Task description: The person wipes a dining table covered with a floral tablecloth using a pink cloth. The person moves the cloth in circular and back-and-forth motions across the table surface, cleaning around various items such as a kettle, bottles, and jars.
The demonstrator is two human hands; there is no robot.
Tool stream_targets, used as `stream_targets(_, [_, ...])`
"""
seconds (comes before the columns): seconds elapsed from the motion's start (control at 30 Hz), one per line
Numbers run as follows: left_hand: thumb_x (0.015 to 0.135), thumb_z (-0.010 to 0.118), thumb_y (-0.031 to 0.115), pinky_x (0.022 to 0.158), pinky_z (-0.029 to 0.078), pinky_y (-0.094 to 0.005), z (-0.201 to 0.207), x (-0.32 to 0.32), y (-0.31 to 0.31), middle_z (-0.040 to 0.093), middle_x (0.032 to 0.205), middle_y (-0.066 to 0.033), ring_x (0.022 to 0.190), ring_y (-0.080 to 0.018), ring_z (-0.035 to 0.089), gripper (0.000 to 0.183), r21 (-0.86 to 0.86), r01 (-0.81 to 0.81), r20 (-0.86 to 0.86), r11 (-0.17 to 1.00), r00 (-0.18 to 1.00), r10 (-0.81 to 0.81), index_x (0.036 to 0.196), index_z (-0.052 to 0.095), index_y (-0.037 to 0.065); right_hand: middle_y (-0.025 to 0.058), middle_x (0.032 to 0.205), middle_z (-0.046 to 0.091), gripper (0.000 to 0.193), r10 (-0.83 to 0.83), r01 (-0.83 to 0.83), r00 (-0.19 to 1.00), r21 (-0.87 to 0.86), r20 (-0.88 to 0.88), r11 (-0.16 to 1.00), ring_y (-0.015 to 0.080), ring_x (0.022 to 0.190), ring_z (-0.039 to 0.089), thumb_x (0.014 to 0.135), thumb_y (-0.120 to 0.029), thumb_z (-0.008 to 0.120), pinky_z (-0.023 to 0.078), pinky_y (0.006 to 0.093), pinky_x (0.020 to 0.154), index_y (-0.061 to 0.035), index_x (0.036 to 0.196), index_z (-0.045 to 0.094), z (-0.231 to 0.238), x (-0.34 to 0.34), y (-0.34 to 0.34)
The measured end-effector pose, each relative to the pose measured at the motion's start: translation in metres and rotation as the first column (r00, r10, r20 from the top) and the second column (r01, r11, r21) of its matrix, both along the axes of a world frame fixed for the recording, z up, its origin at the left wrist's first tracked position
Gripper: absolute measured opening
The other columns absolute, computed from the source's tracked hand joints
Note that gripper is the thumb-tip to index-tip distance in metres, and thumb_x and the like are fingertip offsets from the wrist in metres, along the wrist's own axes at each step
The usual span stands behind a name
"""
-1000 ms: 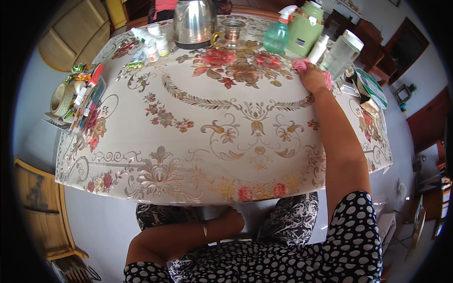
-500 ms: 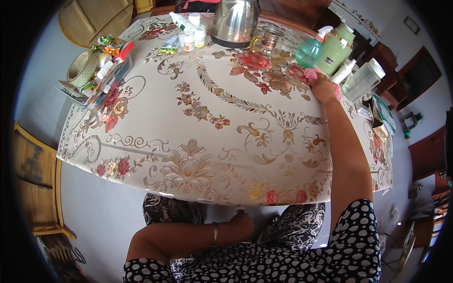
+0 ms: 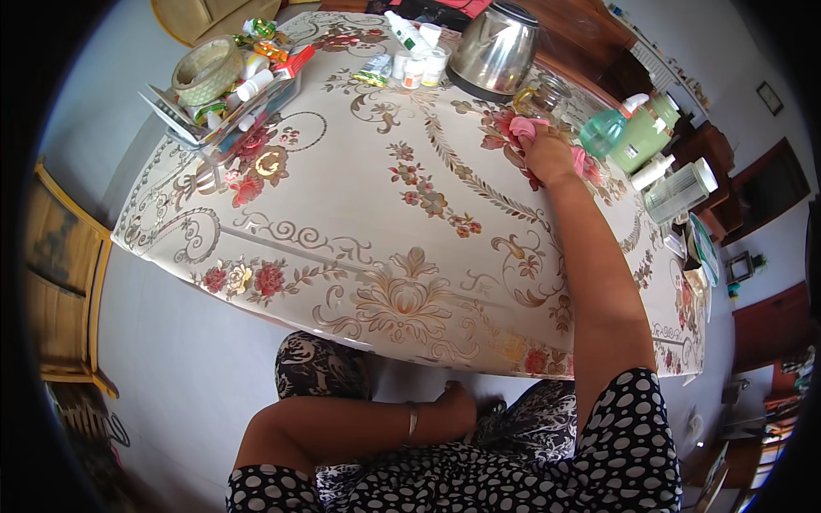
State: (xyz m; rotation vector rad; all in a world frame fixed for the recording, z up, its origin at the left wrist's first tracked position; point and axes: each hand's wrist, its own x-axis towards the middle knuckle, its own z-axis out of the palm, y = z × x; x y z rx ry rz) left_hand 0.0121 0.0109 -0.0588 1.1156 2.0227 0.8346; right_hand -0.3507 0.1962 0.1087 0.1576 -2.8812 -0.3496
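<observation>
My right hand (image 3: 549,157) is pressed on a crumpled pink cloth (image 3: 525,128) against the flowered tablecloth (image 3: 351,179), with cloth bunching out on both sides of the fingers. Just beyond it stands a clear glass cup (image 3: 540,98) with an amber handle. To the hand's right is a green spray bottle (image 3: 604,132) with a white and red head. Down by my lap, below the table edge, my left hand (image 3: 453,412) is curled closed, a bracelet on its wrist; nothing shows in it.
A steel kettle (image 3: 494,51) and several white bottles (image 3: 412,70) stand at the back. At far left sits a clear bin (image 3: 231,128) of odds and ends with a tape roll (image 3: 208,70). A green flask (image 3: 646,132) and a clear jar (image 3: 680,192) line the right edge.
My right hand has slid the pink cloth leftward over the table, from beside the spray bottle to in front of the glass cup. The view has turned somewhat; my left hand stays by my lap.
</observation>
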Motion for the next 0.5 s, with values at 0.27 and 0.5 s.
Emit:
stream_targets(0.27, [0.084,0.054,0.022,0.072,0.047,-0.0548,0.048,-0.015,-0.010,0.066,0.102,-0.0174,0.085,-0.0342,0.064,0.034,-0.399,0.453,-0.340,0.797,0.734,-0.588,0.112,0.064,0.006,0.0197,0.117,0.057,0.048,0.124,-0.154,0.981,-0.218,-0.147,0.964,0.0350,0.112,0.052,0.090,-0.038,0.050,0.038,0.0414,0.098,-0.0016,0.120,0.052,-0.005,-0.011,-0.072])
stream_targets(0.5, [0.074,0.057,0.014,0.064,0.044,-0.0415,0.033,-0.007,-0.021,0.066,0.073,-0.0108,0.069,-0.0246,0.063,0.017,-0.238,0.328,-0.535,0.914,0.741,-0.405,0.077,0.070,0.004,0.0196,0.117,0.058,0.049,0.277,-0.309,0.943,-0.179,-0.184,0.934,0.0310,0.112,0.052,0.090,-0.039,0.049,0.037,0.0387,0.099,-0.0001,0.119,0.054,-0.014,-0.037,-0.116])
